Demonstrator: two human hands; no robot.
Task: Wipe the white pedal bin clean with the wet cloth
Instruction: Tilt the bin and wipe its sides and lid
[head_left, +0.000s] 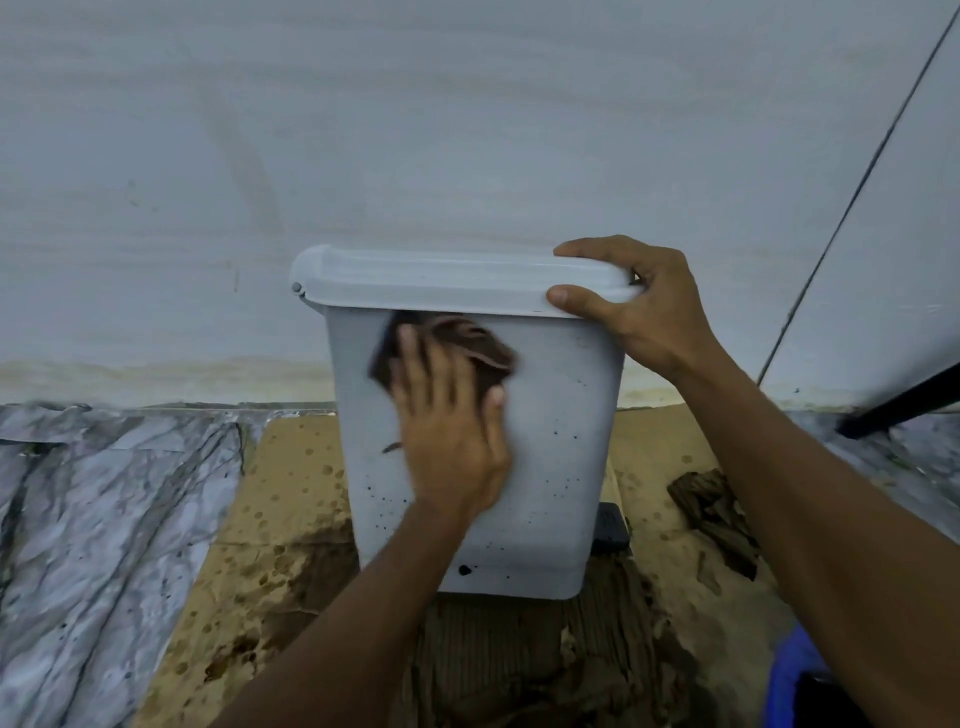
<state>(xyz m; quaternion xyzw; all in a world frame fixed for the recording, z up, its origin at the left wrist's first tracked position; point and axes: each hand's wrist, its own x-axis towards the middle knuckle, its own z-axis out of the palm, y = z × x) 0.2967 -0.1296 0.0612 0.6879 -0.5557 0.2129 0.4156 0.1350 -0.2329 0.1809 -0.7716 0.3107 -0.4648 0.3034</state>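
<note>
Pressing wet cloth (457, 338) under my flat left hand (452, 431) on white pedal bin (556, 441) wall, below right hand (639, 306) gripping lid (441, 280) corner. Bin likely light, slick; I brace it there.

Dim, even, bluish light with no clear source; shadows are faint, darkest under the white pedal bin (545, 415). No glare. Motion blur smears the left hand (447, 421) and cloth (457, 340). Wide-angle distortion bows the dark wall line (856, 200) at far right.
</note>
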